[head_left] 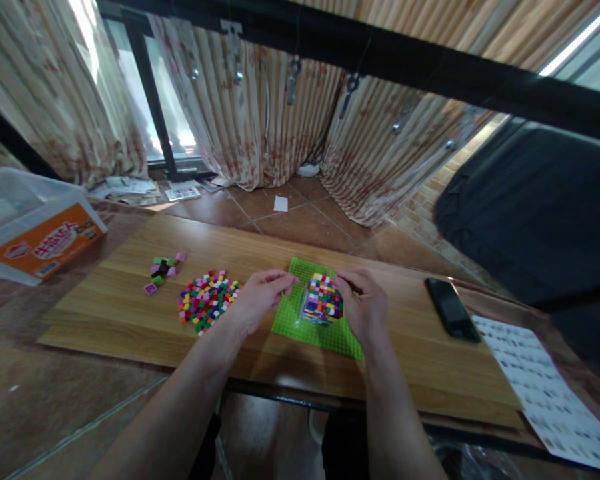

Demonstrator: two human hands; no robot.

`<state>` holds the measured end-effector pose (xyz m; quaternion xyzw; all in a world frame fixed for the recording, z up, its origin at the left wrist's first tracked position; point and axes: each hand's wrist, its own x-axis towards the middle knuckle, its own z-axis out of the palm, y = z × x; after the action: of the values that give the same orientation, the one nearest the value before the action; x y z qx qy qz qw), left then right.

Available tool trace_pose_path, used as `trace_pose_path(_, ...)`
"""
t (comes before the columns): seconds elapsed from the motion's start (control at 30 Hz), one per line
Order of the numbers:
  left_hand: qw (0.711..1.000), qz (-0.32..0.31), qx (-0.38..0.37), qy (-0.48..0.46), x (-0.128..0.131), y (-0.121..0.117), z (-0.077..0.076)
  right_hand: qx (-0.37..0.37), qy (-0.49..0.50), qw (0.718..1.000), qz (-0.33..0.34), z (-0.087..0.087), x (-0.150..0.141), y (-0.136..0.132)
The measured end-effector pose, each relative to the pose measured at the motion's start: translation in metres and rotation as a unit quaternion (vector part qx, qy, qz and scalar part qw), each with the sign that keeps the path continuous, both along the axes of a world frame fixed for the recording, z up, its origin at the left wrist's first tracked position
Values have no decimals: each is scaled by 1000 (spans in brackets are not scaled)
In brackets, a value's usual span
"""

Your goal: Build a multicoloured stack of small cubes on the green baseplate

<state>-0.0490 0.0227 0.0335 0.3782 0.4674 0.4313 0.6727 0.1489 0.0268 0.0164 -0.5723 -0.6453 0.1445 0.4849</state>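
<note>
A block of small multicoloured bricks (323, 297) stands on a green studded baseplate (286, 319). Its top is a patchwork of white, red, purple, green and other colours. My right hand (366, 303) is at the block's right side, thumb and forefinger bent together against its upper right corner; what lies between them is hidden. Left of the block, my left hand (264, 297) hovers over the baseplate's left edge with thumb and forefinger pinched; anything held there is too small to name. Beside the left wrist lies a pile of loose coloured bricks (207, 300).
A few larger pink, green and black bricks (163, 269) lie left on the wooden board (130, 320). A clear plastic tub (40, 227) with an orange label stands far left. To the right are a black phone (452, 309) and a printed sheet (540, 380). Metal pieces (352, 90) hang overhead.
</note>
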Motion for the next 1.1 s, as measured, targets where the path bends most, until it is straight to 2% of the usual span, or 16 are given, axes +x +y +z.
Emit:
trace_pose_path(0.2,1000,-1,2,3,1,1,0,-10,-44,998,40,1,0,-1)
trace_pose_path(0.67,1000,-2,5,9,0,1,-1,-6,-66,998,12,0,1,1)
trace_pose_path(0.97,1000,1,3,8,-1,1,-1,31,55,994,-86,-1,-2,0)
trace_pose_path(1.1,1000,1,8,11,-1,0,0,62,93,989,-98,-2,-1,3)
